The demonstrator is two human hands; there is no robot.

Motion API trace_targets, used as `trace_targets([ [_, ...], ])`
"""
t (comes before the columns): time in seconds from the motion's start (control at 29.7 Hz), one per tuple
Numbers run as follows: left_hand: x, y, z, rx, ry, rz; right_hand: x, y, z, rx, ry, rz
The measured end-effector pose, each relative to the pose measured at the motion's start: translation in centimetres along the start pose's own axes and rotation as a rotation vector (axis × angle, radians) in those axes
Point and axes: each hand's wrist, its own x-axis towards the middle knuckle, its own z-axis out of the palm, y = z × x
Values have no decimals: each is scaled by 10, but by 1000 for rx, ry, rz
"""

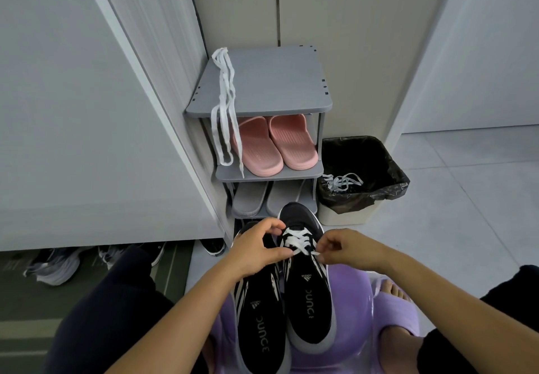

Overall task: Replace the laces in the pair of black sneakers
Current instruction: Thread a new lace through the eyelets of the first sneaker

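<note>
Two black sneakers lie side by side on a purple stool (354,295) in front of me, toes pointing away. The right sneaker (306,292) carries a white lace (297,241) crossed through its eyelets. The left sneaker (259,315) sits beside it, its lacing hidden under my left hand. My left hand (258,249) pinches the white lace at the left side of the right sneaker. My right hand (339,246) pinches the lace end at that sneaker's right side. Another white lace (224,105) hangs over the grey shoe rack's (268,82) top shelf.
The rack holds pink slippers (272,143) and grey slippers (262,198) below. A bin with a black liner (361,175) at the rack's right contains a loose white lace (342,182). More shoes (58,262) lie on a dark mat at left. White cabinet panels flank the area.
</note>
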Motion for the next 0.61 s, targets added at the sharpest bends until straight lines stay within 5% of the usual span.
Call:
trace_targets([
  [0.27,-3,7,13,198,-23,-25,-10,-2,-13,114,-48,131],
  [0.47,-4,8,4,42,-41,-48,-24,-12,-39,90,-148,185],
  [0.61,-2,18,4,-84,127,115,-24,-36,-37,196,42,21],
])
